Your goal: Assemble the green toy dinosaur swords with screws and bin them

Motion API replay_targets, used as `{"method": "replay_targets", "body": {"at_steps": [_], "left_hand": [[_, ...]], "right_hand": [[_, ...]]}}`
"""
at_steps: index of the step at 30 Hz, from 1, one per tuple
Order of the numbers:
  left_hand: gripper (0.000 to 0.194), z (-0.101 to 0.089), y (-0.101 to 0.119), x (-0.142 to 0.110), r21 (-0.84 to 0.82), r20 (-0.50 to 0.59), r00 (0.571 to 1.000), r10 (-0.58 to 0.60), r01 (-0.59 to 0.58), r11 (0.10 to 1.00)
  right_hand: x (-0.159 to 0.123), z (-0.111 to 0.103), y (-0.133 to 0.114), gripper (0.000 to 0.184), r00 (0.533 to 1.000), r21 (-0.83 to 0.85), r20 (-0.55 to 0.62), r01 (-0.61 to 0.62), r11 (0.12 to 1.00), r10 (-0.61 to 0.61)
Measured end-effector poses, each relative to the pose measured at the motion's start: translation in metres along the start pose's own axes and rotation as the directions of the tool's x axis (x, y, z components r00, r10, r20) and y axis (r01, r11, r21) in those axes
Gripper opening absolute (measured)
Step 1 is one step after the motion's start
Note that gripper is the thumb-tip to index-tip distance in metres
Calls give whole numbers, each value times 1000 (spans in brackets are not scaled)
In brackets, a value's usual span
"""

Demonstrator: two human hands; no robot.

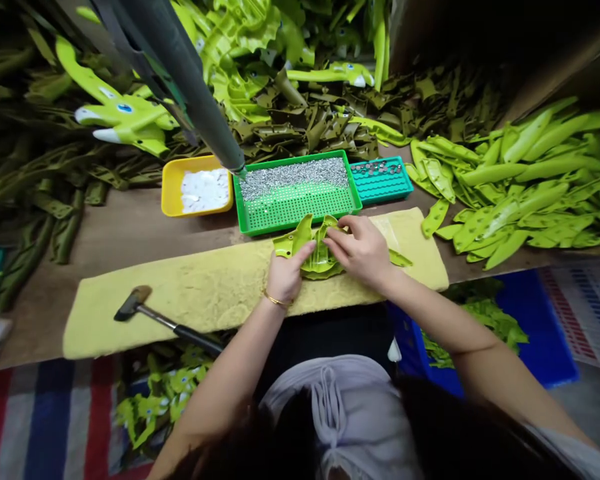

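Observation:
In front of my body I hold a lime-green plastic toy shell (320, 257), its hollow ribbed inside facing up, over a yellow cloth pad (220, 280). My left hand (286, 270) grips its left side, with the thumb over the near edge. The fingers of my right hand (363, 250) are pinched together at the shell's upper right; whatever is between them is hidden. A slim green plastic piece (400, 259) pokes out beyond my right hand on the pad. Just behind the shell stands a green perforated tray (297, 213) with many small silver screws (295, 175).
A hammer (165, 320) lies across the pad's left part. Behind are a yellow tub (169, 190) of white pieces and a teal tray (385, 190) of small metal discs. A grey powered-driver-like tube (195, 87) slants down overhead. Green parts (525, 177) are heaped right.

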State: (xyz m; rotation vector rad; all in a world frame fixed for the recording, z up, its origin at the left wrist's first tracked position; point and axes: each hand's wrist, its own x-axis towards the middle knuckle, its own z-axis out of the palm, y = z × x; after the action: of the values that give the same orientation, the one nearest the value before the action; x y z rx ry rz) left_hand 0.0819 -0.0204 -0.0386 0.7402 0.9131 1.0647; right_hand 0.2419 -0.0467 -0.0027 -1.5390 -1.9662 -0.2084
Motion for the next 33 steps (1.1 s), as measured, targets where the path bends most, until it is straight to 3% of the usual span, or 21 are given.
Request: {"method": "replay_targets", "body": {"at_steps": [3,6,9,12,16,21,25,30,33], "left_hand": [[50,-1,-1,1,-7,-20,1000,-15,15,1000],[51,-1,-1,2,-9,-26,999,-26,26,1000],[50,-1,0,2,-20,-24,999,-36,35,999],[51,0,0,1,-24,-7,999,-49,49,998],[52,1,1,1,-23,-17,999,-45,44,999],[40,0,-1,1,-21,-17,999,-28,27,999],[47,1,-1,1,-10,7,1000,-6,6,1000],[55,2,0,0,-12,9,1000,5,-5,1000],[54,1,0,0,-13,8,1000,-1,1,1000]], "right_hand": [[23,-4,46,31,979,5,-19,-203,979,203],[50,1,108,32,880,-25,-13,-476,879,475],[60,12,151,27,852,-66,65,-517,854,520],[57,17,162,23,869,-90,120,-472,877,480],[52,4,139,14,865,-104,155,-465,879,477],[36,-13,53,12,949,136,60,-316,939,311],[8,2,1,12,979,214,55,-205,955,197],[-10,5,-3,21,982,58,135,-143,988,134],[-11,-8,2,38,930,86,206,-327,941,304]]}}
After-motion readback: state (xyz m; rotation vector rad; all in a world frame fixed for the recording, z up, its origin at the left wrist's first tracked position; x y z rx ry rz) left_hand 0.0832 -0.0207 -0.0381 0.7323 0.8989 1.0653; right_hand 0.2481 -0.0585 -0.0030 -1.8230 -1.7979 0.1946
